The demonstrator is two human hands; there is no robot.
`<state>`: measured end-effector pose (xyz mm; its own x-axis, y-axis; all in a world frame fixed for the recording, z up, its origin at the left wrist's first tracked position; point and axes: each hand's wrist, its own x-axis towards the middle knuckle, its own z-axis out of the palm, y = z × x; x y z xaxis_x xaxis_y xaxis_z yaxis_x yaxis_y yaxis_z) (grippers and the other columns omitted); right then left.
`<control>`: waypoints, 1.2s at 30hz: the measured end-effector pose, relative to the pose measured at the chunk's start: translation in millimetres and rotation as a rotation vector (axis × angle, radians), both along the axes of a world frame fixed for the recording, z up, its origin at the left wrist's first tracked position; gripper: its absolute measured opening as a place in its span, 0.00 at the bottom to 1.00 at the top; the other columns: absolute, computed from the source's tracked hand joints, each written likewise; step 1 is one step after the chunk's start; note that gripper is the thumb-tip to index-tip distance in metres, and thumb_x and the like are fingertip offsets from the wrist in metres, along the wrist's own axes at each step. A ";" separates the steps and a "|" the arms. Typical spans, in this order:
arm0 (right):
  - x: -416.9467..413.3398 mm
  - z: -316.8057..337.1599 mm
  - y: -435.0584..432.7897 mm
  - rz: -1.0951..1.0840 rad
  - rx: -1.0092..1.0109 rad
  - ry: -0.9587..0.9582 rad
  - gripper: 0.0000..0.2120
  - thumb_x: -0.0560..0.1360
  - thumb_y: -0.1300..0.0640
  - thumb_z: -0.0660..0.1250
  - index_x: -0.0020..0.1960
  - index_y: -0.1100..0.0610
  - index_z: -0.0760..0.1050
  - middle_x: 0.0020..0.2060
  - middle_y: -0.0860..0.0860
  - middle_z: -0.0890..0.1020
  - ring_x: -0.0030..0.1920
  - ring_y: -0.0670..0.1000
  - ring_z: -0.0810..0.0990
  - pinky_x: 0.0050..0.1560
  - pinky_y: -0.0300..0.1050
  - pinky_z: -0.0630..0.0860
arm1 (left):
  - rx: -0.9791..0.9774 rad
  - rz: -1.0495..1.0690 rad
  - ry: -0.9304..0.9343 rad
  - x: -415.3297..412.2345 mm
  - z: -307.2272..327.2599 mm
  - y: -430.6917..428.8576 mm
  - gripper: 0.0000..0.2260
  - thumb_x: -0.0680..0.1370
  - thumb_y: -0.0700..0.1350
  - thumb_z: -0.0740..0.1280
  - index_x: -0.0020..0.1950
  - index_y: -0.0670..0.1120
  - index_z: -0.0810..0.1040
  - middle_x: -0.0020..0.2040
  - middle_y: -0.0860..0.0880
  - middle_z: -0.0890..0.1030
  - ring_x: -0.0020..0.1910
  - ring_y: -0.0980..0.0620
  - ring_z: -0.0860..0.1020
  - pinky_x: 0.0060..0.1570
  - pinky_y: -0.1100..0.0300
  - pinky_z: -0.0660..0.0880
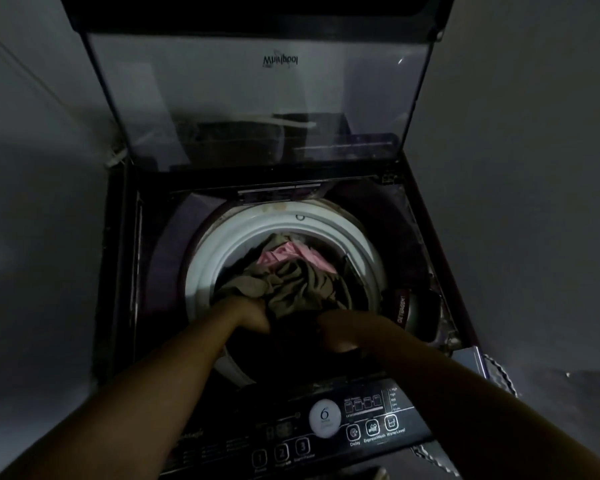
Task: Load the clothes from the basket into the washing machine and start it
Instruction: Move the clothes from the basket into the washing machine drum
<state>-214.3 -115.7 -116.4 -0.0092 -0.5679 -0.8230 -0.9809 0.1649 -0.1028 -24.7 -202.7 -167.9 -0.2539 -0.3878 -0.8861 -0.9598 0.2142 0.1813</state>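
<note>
Two hands reach into the open top of the washing machine, and the coming move turns on how the heap lies from them. The clothes sit just beyond the knuckles, toward the middle of the frame, piled about level with the white ring of the drum, so I judge the push must go downward and away. At the left, the left grip has its fingers curled into a fold of the olive garment, holding it at its near left edge. That garment is crumpled, with no clear long axis, and spreads from the hand toward the right. Higher in the frame a pink garment touches the olive one. Between the hands lies dark cloth, too dim to make out. The right grip rests on that cloth with fingers bent, but the gloom hides whether it clasps anything. Further right, a detergent cup sits just beside the drum, apart from the hands. The lid stands upright at the top of the frame and probably must come down before starting. The control panel runs along the bottom under the right forearm, so the right hand looks nearer its buttons. A latticed rim at lower right may be the basket; I cannot tell.
</note>
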 end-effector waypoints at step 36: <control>-274.8 181.1 165.0 -0.293 -0.640 -0.305 0.12 0.77 0.47 0.70 0.56 0.53 0.81 0.53 0.52 0.83 0.51 0.53 0.81 0.57 0.49 0.79 | -0.405 0.251 0.936 -241.6 213.6 134.4 0.15 0.78 0.45 0.71 0.64 0.51 0.77 0.56 0.50 0.81 0.55 0.54 0.79 0.54 0.61 0.76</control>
